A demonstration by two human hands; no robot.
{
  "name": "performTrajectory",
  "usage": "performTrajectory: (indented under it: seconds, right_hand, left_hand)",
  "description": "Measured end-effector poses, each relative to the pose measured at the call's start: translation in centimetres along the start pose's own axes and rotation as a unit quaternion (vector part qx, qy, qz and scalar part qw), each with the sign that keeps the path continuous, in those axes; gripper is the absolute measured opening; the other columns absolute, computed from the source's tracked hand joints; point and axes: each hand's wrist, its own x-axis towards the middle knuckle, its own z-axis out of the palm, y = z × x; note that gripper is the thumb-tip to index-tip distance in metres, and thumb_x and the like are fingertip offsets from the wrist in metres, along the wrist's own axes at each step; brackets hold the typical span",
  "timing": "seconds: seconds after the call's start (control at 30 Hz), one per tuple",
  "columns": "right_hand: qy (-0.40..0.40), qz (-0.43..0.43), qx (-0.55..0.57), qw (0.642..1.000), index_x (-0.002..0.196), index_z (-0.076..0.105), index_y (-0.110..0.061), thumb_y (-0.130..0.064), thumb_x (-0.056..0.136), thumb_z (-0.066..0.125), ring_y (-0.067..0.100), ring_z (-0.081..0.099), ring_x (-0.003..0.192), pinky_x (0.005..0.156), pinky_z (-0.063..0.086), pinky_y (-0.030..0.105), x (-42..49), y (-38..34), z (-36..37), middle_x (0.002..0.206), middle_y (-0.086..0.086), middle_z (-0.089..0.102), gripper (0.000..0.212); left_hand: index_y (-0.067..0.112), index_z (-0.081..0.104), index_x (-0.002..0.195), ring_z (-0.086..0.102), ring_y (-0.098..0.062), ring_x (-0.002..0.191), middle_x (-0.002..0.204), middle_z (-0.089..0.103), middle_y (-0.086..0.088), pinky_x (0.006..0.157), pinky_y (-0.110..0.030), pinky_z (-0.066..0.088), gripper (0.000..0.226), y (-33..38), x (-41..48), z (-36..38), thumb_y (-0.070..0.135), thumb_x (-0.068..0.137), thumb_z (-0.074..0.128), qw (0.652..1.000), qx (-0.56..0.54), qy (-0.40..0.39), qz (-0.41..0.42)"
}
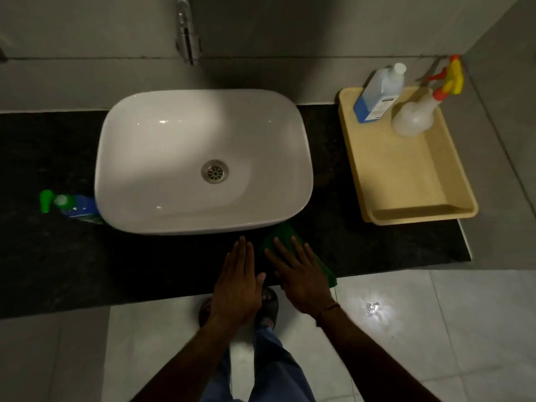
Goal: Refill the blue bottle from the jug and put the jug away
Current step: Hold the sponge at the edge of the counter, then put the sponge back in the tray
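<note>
- Hands: left hand (pixel 239 288) and right hand (pixel 301 278) are both flat, palms down, fingers extended and slightly spread, holding nothing.
- Left hand lies over the front edge of the dark countertop (pixel 58 265), just in front of the white basin (pixel 203 161).
- Right hand rests on a green cloth (pixel 282 233) that lies on the countertop at the basin's front right corner.
- Blue bottle (pixel 77 208), with a green cap, lies tilted on the countertop against the basin's left front side, well apart from both hands.
- Jug (pixel 377 95), a translucent container with blue liquid in its lower part and a white cap, stands in the far corner of the beige tray (pixel 406 181) to the right of the basin.
- Clear spray bottle (pixel 414 117) with a red-and-yellow trigger head stands just beside the jug in the same tray.
- Chrome tap (pixel 187 33) is mounted on the wall behind the basin.
- Basin is empty of objects; its drain (pixel 214 171) is visible.
</note>
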Motion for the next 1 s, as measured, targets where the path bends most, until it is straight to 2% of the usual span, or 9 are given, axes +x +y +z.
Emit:
performTrajectory:
  seconds: [0.13,0.2,0.27,0.37,0.53,0.63,0.77,0.83,1.0]
  right_hand:
    - [0.017,0.089,0.046,0.995,0.158,0.025,-0.038,-0.040,0.096,0.036,0.037,0.010,0.155,0.123,0.018,0.058,1.1,1.9,-1.7,0.168,-0.004,0.020,0.063]
    - [0.031,0.025,0.052,0.998,0.155,0.036,-0.035,-0.034,0.088,0.045,0.036,0.018,0.154,0.124,0.018,0.055,0.1,1.8,-1.6,0.166,-0.004,0.026,0.068]
    - [0.035,-0.030,0.060,0.997,0.150,0.046,-0.033,-0.011,0.077,0.063,0.031,0.025,0.151,0.122,0.026,0.052,-3.0,3.8,-1.8,0.162,-0.005,0.034,0.078]
    - [0.099,0.061,0.125,0.985,0.143,0.054,-0.028,0.012,0.071,0.069,0.025,0.026,0.149,0.108,0.049,0.049,-6.2,7.3,-4.4,0.156,-0.004,0.045,0.085]
    - [0.289,0.150,0.204,0.923,0.139,0.060,-0.018,0.004,0.090,0.044,0.020,0.036,0.147,0.119,0.032,0.028,-5.6,12.8,-12.7,0.151,0.002,0.050,0.056]
    - [0.346,0.182,0.169,0.905,0.139,0.059,-0.014,0.018,0.090,0.042,0.027,0.041,0.145,0.122,0.032,0.036,-4.2,17.9,-16.6,0.149,0.006,0.053,0.060]
    - [0.294,0.221,0.106,0.924,0.141,0.057,-0.008,0.021,0.083,0.044,0.041,0.039,0.145,0.122,0.028,0.055,-0.7,25.7,-19.0,0.150,0.017,0.050,0.066]
    - [0.245,0.219,0.083,0.941,0.142,0.056,-0.008,0.015,0.081,0.044,0.041,0.038,0.145,0.122,0.026,0.052,1.1,29.8,-18.8,0.152,0.019,0.048,0.067]
    - [0.160,0.235,0.062,0.957,0.146,0.053,-0.016,-0.004,0.098,0.053,0.039,0.024,0.152,0.126,0.016,0.045,5.0,36.1,-15.7,0.159,0.009,0.041,0.050]
  left_hand:
    - [-0.001,0.017,0.157,0.019,-0.031,0.154,0.166,0.014,-0.020,0.122,-0.047,0.029,0.072,2.3,0.8,1.0,0.046,0.102,0.020,1.000,0.016,-0.003,0.014]
    - [-0.003,0.020,0.156,0.023,-0.033,0.153,0.165,0.018,-0.022,0.120,-0.047,0.034,0.072,3.6,1.3,1.3,0.045,0.102,0.021,0.999,0.024,0.005,0.029]
    - [-0.002,0.017,0.157,0.023,-0.032,0.153,0.166,0.017,-0.021,0.121,-0.046,0.033,0.072,5.3,2.2,1.4,0.047,0.104,0.017,0.999,0.017,0.011,0.040]
    - [0.000,0.011,0.159,0.015,-0.029,0.155,0.168,0.010,-0.019,0.123,-0.044,0.028,0.073,8.6,4.4,1.2,0.049,0.105,0.012,0.997,-0.010,0.021,0.069]
    - [-0.001,0.009,0.159,0.007,-0.030,0.157,0.168,0.007,-0.020,0.126,-0.045,0.019,0.070,16.9,11.1,0.5,0.046,0.108,0.020,0.986,-0.067,0.064,0.141]
    - [-0.001,0.005,0.159,0.007,-0.032,0.156,0.168,0.007,-0.021,0.126,-0.048,0.019,0.072,21.2,15.2,-0.3,0.044,0.107,0.027,0.983,-0.087,0.071,0.148]
    - [0.000,0.003,0.159,0.005,-0.033,0.156,0.167,0.006,-0.022,0.125,-0.048,0.019,0.080,25.4,19.4,-0.4,0.044,0.103,0.038,0.989,-0.060,0.049,0.126]
    - [-0.001,0.004,0.159,0.003,-0.033,0.156,0.168,0.002,-0.022,0.127,-0.047,0.015,0.081,26.7,20.7,0.0,0.045,0.102,0.038,0.993,-0.045,0.039,0.102]
    - [-0.001,0.003,0.158,-0.006,-0.029,0.156,0.168,-0.002,-0.020,0.127,-0.044,0.007,0.084,27.7,21.8,2.0,0.048,0.100,0.038,0.996,-0.042,0.047,0.062]
